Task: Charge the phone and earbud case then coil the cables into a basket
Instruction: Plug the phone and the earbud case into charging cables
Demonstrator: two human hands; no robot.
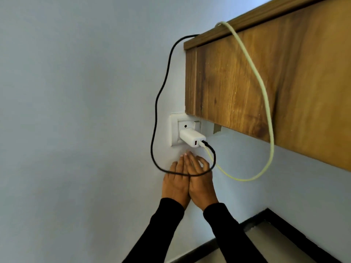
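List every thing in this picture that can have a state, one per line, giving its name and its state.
Charger: plugged into the wall socket.
Black cable: plugged into the charger, looped down across both hands, running up over the wooden panel.
Yellow cable: plugged into the charger, hanging in a loop, running up over the panel.
Left hand: open, fingers straight, holding nothing.
Right hand: open, beside the left hand, holding nothing.

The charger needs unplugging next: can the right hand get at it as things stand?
Probably yes. The right hand is open just below the charger, with only the black cable looped across both hands. Nothing blocks the charger's body.
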